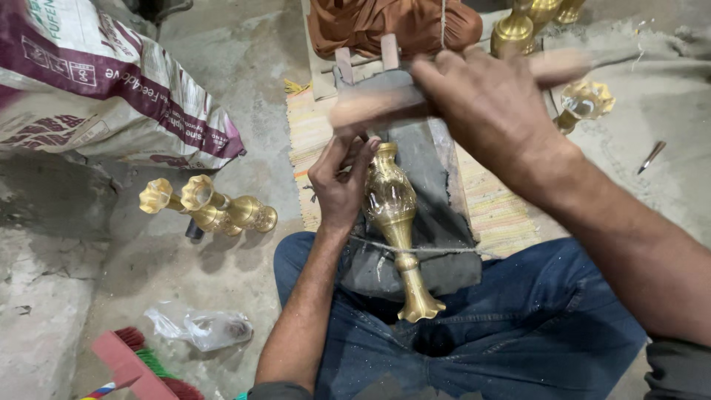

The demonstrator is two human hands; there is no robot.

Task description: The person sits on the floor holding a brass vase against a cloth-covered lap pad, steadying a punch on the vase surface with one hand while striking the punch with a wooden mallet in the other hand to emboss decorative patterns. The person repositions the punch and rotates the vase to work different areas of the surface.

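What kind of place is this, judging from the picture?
Probably a small metalwork workshop on a bare floor. The left hand steadies a brass vase on a dark block, the right hand swings a blurred wooden tool, and more finished brass vases lie nearby.

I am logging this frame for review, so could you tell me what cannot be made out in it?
Head view:
- Wooden tool: motion-blurred, kind unclear.
- Right hand: grip blurred.
- Brass vase: neck partly hidden by left hand.
- Brush: cut off by bottom edge.
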